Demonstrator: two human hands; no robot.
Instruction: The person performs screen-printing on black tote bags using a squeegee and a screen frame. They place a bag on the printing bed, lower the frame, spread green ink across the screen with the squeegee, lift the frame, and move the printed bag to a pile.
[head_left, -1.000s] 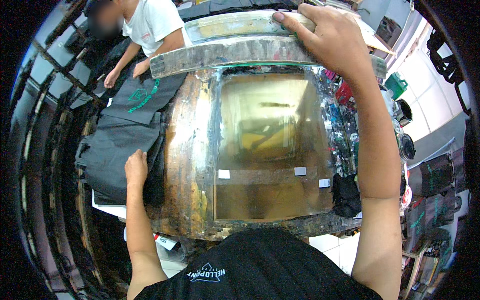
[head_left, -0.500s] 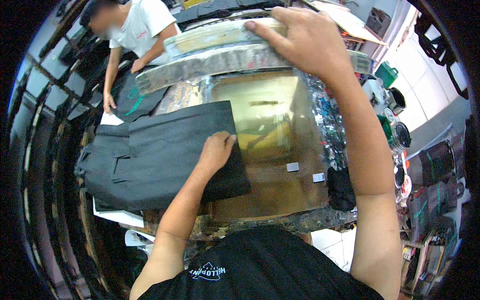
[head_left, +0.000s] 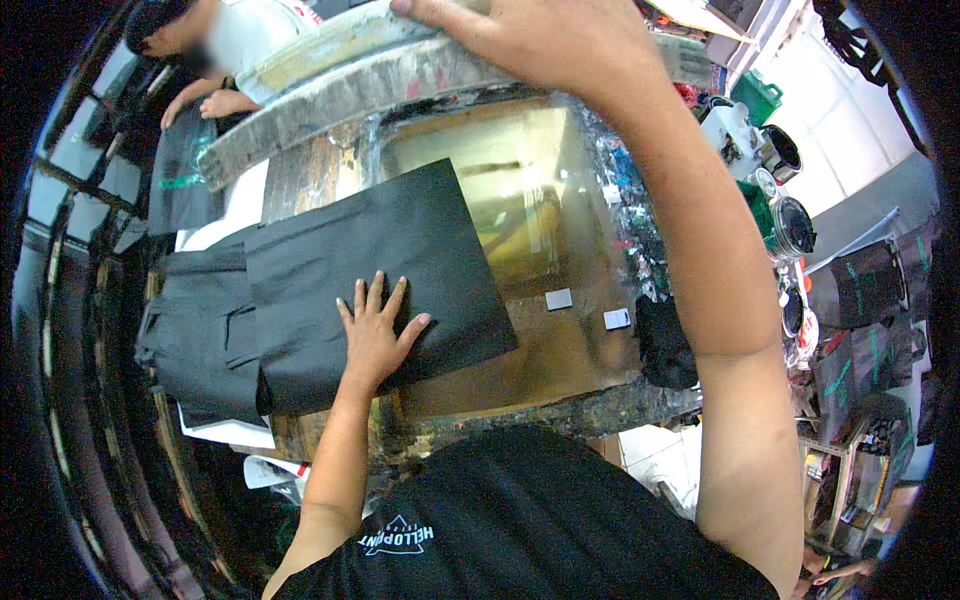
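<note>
We've slid the black cloth (head_left: 370, 280) under our spread left hand (head_left: 375, 335) onto the glass plate (head_left: 560, 250) — right hand (head_left: 530, 45) keeps gripping the raised frame (head_left: 350, 75).

Left hand (head_left: 375, 335) lies flat, fingers spread; right hand (head_left: 540, 40) reaches forward, clasping.

Your left hand (head_left: 375, 335) lies on matt black cloth (head_left: 370, 270), smooth and flat. At 3 o'clock of it: glossy yellowish glass panel (head_left: 520, 190). Frame (head_left: 340, 70) at 12 o'clock under your right hand (head_left: 540, 40): rough, paint-crusted. White paper (head_left: 235, 432) at 7 o'clock.
</note>
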